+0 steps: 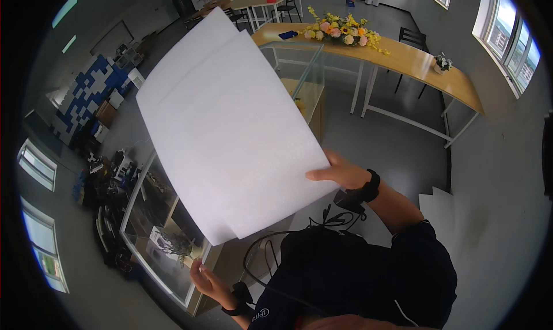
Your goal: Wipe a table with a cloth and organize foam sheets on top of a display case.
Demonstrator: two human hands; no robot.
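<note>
Two large white foam sheets [230, 140], overlapping and slightly offset, fill the middle of the view. My right hand [341, 171] grips their right edge near the lower corner, thumb on top and fingers hidden behind. Below the sheets' lower left corner, my left hand [211, 285] is raised with nothing in it, its fingers loosely bent and apart. It is nearest to the rim of a glass display case [173, 281], apart from the sheets. Inside the case is a small potted plant [180, 246], partly covered by the sheets.
A black cable [247, 255] loops by my body. Ahead stands a wooden table [403, 62] with a flower arrangement [343, 30] and a small flower pot [442, 63]. White sheets [436, 212] lean against the right wall. Dark clutter [109, 226] lies at the left.
</note>
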